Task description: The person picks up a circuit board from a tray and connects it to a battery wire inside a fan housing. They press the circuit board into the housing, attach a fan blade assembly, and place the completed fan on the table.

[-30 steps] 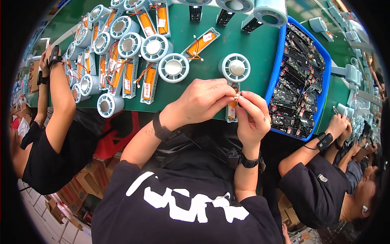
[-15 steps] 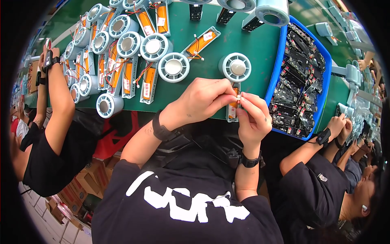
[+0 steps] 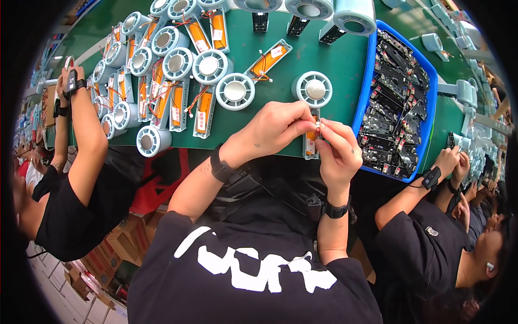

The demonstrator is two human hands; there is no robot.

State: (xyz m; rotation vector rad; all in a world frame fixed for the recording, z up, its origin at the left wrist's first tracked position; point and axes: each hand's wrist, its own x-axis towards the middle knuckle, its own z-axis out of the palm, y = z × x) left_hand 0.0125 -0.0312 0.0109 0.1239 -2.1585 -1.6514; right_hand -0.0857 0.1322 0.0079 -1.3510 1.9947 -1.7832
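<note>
My left hand [image 3: 272, 129] and my right hand [image 3: 340, 148] meet fingertip to fingertip, both closed in a pinch. Between them is a small white connector [image 3: 318, 123], partly covered by the fingers. Just beneath lies a light blue fan-like unit [image 3: 312, 89], its round slotted head pointing away from me. Its narrow open handle holds an orange battery [image 3: 310, 144] with a white label; my fingers hide the handle's upper part. To the left, a similar unit [image 3: 235, 92] rests on the green table [image 3: 280, 127], near another orange battery handle [image 3: 268, 59].
Many similar light blue units [image 3: 176, 63] with wired batteries crowd the table's left side. A blue bin [image 3: 430, 108] of black circuit boards stands right of my hands. Units with black boards [image 3: 354, 24] line the far side. Co-workers' arms [image 3: 89, 121] are at both sides.
The whole view has shifted slightly. Both hands stay pinched together at the connector above the same handle, with only small finger movements.
</note>
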